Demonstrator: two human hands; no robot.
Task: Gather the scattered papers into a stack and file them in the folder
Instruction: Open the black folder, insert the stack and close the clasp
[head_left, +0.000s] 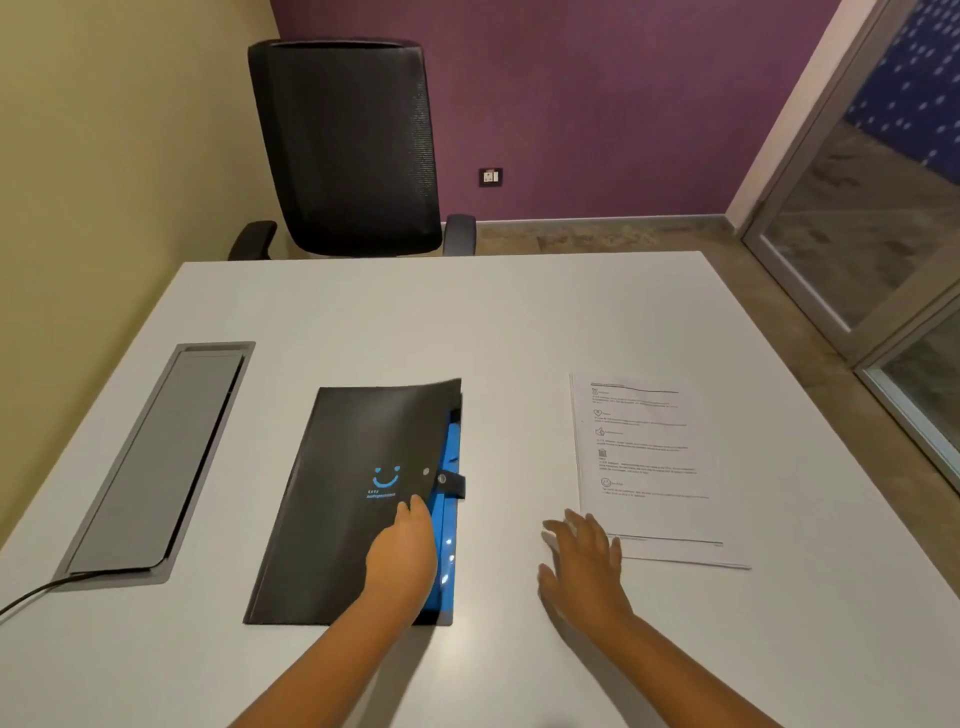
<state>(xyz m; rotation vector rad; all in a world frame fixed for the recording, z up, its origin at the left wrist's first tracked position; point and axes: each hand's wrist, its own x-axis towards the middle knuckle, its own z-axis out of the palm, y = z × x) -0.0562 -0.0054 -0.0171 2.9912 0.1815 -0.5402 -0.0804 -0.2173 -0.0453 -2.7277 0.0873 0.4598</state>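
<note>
While the left hand (402, 553) lifts the folder (358, 499) cover, the right hand (582, 558) hovers open beside the papers (644, 462).

Lighting here is pretty soft and even, seems to come from overhead. The white table (519, 322) gets a bit washed out toward its far edge but isn't blown. My left hand (402, 556) and right hand (584, 561) throw only faint, fuzzy shadows onto the tabletop. A few small bright glints sit on the blue strip of the folder (353, 499) near its right edge. Print on the papers (649, 467) is too soft to read. My right fingertips look slightly smeared. Wide-angle lens bends the table edges and the door frame (810, 156) at the right.
</note>
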